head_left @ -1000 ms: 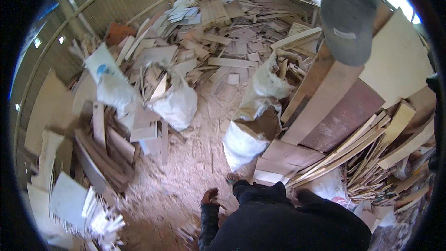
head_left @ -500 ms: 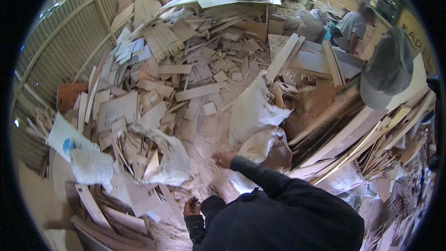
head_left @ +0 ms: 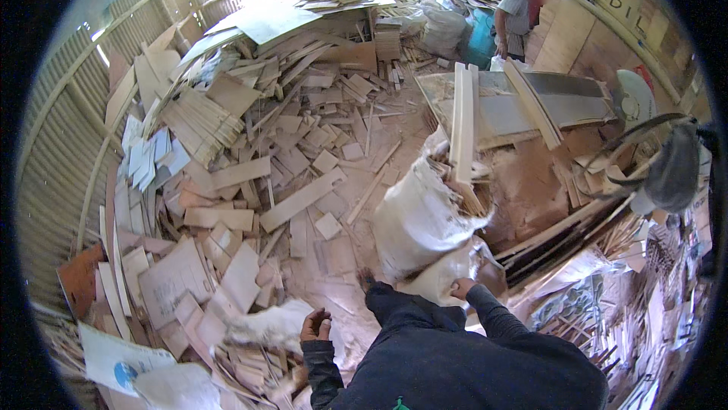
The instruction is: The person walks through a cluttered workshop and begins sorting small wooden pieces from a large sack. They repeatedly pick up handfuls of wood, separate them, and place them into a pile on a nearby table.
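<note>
My left hand (head_left: 316,325) is raised beside a white sack (head_left: 269,325) of wood offcuts, fingers bent but apart and nothing visible in them. On the other side, my right hand (head_left: 462,289) has its fingers curled, with no held object showing. It is over the edge of a low pale sack (head_left: 444,277); whether it touches the sack I cannot tell. Just beyond stands a taller white sack (head_left: 413,216), filled with wood strips. Between my arms, a dark foot (head_left: 366,279) shows on the dusty floor.
A large heap of wood offcuts (head_left: 303,133) covers the left and middle. Boards lie across a worktable (head_left: 497,103) ahead on the right. A grey cap (head_left: 673,171) hangs at far right above piled strips. Another person (head_left: 516,19) stands at the back right beside bulky sacks (head_left: 447,27).
My view and body have turned to the right and forward. My right hand has drawn back from ahead of me to the right, beside the low sack. The other person has straightened up.
</note>
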Available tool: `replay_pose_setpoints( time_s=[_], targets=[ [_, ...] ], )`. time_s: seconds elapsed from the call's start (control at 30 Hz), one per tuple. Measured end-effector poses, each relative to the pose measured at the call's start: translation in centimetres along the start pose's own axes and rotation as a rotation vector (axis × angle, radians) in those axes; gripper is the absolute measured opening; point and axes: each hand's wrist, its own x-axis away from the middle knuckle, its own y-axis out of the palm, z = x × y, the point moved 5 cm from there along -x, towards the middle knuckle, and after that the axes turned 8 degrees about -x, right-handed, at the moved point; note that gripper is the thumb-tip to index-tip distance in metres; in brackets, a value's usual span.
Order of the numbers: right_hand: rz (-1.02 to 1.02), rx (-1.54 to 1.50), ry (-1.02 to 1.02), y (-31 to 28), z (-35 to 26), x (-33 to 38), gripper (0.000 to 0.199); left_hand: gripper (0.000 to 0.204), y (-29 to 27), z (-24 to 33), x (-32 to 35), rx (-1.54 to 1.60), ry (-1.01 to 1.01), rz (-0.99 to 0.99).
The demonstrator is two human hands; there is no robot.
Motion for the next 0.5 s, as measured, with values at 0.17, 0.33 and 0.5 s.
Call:
replay_pose_setpoints(
  time_s=[0.17,0.33,0.5],
  targets=[
    [-0.182,0.188,-0.098,-2.1,-8.5,-9.8,0.05,0.03,0.6,3.4,-13.6,-0.105,-0.053,0.01],
    [-0.031,0.012,-0.254,-10.6,-21.9,-18.8,0.047,0.026,1.1,7.4,-26.1,-0.136,0.121,-0.021],
    [0.133,-0.058,-0.331,-19.4,-31.3,-24.5,0.042,0.025,3.4,9.6,-38.3,-0.135,-0.006,-0.113]
  ],
)
